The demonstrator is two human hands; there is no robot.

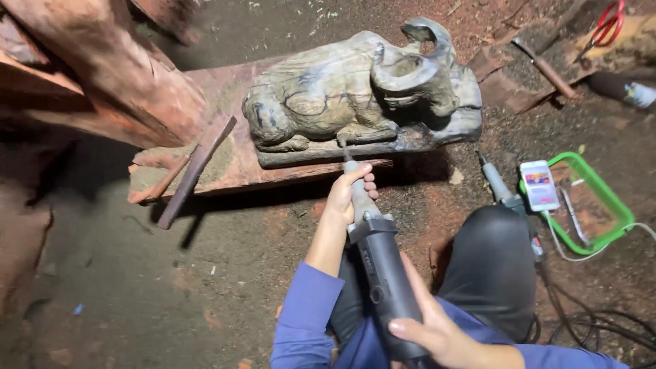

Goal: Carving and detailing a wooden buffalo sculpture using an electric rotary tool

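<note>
The bottom edge is cutting off the right hand at the wrist, and its palm is hiding the rear of the dark rotary tool. The left hand is covering the tool's neck. The red scissors are running out past the top edge. The bit's tip is looking too small to make out against the buffalo carving.

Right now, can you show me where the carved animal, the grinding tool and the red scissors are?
carved animal (pixel 328 92), head view, on its grey flank.
grinding tool (pixel 386 273), head view, on its dark body.
red scissors (pixel 608 27), head view, on the red handles.
</note>
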